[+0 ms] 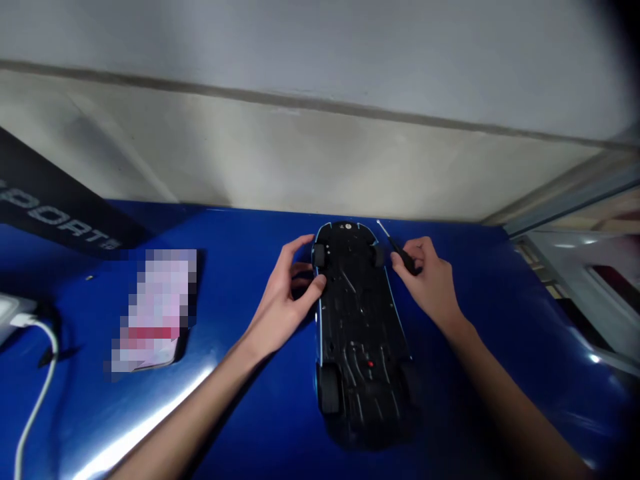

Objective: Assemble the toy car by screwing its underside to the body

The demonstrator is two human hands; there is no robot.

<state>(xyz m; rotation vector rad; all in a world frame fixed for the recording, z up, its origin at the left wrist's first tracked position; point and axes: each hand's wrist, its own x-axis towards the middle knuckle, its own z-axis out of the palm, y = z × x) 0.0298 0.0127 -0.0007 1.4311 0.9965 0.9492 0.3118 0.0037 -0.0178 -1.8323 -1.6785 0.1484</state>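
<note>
Grip of the left hand (287,297) was partly closed along one side of an upturned model car (355,307), with the thumb laid over the rim of its underside and the fingers set against the flank near the far end; by this hold, it seemed, the car was steadied against rocking or sliding. Between the thumb and curled fingers of the right hand (433,277), a small screwdriver (404,257) was pinched firmly by its black handle, its shaft angled forward and to the left, with the tip near the car's far right corner but apart from it. Since the car was laid on its roof, the whole black underside was exposed to view. Detail at the near end was lost in shadow, and the right wheel there could only be made out faintly.

Forward movement was limited by the wall (300,160), as the car was placed just short of the back edge of the blue surface (235,253). More room was offered beyond the right hand, and leftward as far as the phone (163,293). Farther left, space was narrowed by a dark lettered box (45,193) and a white cable (37,403).
</note>
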